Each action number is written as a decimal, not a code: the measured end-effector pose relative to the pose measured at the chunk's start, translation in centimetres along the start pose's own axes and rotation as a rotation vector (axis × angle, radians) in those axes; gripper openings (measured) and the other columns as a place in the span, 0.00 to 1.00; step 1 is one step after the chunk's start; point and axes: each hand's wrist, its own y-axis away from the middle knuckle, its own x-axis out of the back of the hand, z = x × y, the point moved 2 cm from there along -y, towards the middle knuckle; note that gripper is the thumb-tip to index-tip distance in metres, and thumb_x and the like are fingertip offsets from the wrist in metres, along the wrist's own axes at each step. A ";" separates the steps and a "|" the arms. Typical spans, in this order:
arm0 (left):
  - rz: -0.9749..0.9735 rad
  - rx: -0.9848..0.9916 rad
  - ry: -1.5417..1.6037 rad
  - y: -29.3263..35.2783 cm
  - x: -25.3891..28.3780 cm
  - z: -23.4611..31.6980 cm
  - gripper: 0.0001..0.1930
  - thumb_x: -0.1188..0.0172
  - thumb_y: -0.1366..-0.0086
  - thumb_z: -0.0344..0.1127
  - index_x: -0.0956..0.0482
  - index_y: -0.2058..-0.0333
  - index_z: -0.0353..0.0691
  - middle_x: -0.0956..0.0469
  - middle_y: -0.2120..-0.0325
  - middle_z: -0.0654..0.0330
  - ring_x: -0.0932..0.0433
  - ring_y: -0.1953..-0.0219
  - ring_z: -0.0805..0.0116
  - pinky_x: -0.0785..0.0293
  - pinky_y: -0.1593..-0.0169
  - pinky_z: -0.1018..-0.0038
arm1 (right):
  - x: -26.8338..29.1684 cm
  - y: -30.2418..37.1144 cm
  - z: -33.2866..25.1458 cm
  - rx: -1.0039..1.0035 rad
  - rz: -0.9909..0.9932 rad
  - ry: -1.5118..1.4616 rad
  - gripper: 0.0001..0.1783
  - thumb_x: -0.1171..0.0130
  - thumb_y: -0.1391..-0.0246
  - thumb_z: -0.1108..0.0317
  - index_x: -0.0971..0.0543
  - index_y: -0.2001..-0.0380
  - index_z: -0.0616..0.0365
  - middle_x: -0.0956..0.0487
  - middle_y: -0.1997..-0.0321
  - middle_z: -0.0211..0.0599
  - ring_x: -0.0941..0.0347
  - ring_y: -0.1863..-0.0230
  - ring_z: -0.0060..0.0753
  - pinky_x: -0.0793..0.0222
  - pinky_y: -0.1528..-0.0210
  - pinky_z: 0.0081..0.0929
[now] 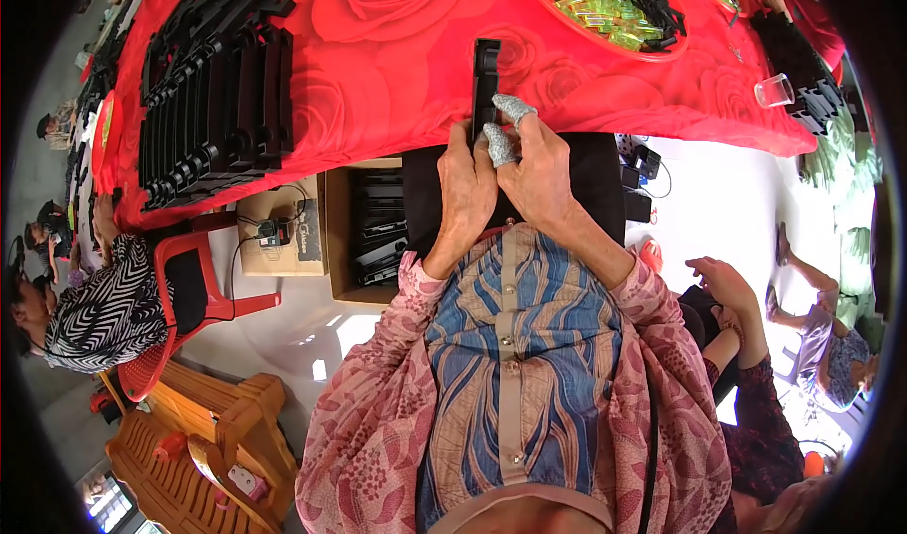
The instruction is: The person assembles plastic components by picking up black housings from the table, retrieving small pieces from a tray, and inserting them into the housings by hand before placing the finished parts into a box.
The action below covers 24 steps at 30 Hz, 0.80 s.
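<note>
One black strip (486,79) is in hand, looks mid-work: both hands sit at its near end, so I'd call this unit unfinished. Pile of similar black strips (217,109) is at left on the red tablecloth (387,85); can't say whether those are done or waiting. The bowl (654,57) at upper right has plenty of yellow-green pieces (581,10) in it, so my read is there's lots left.

Strip location: front edge of the table, ahead of the torso, far end over the cloth. Long axis runs nearly straight away from the wearer; far end points across the table, near end toward the chest.

Grip: left hand (469,189) pinches the near end between thumb and fingers. Right hand (540,170) has silver-wrapped thumb and forefinger up against the right edge; what's between them is hidden, can't tell.
</note>
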 end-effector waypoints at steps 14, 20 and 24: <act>-0.080 0.060 0.068 1.2 -0.3 0.2 0.20 0.53 0.40 0.25 0.35 0.48 0.26 0.24 0.61 0.45 0.24 0.60 0.65 0.29 0.56 0.73 | 1.8 -1.0 0.0 0.012 -0.132 0.137 0.14 0.42 0.67 0.78 0.30 0.71 0.66 0.31 0.74 0.47 0.29 0.72 0.53 0.31 0.72 0.42; -0.138 0.213 0.355 1.3 -0.5 -0.5 0.17 0.50 0.38 0.28 0.30 0.50 0.29 0.25 0.63 0.59 0.28 0.61 0.74 0.32 0.55 0.79 | 2.1 -0.4 -0.3 -0.004 -0.158 0.073 0.14 0.43 0.67 0.80 0.29 0.70 0.69 0.30 0.70 0.51 0.29 0.69 0.55 0.30 0.68 0.43; -0.217 0.409 0.884 1.4 -0.8 -1.4 0.18 0.56 0.30 0.38 0.32 0.47 0.34 0.27 0.53 0.61 0.29 0.52 0.70 0.34 0.46 0.73 | 2.0 -0.2 -0.5 0.008 -0.078 0.000 0.15 0.46 0.60 0.84 0.27 0.63 0.72 0.28 0.66 0.56 0.28 0.67 0.60 0.29 0.66 0.42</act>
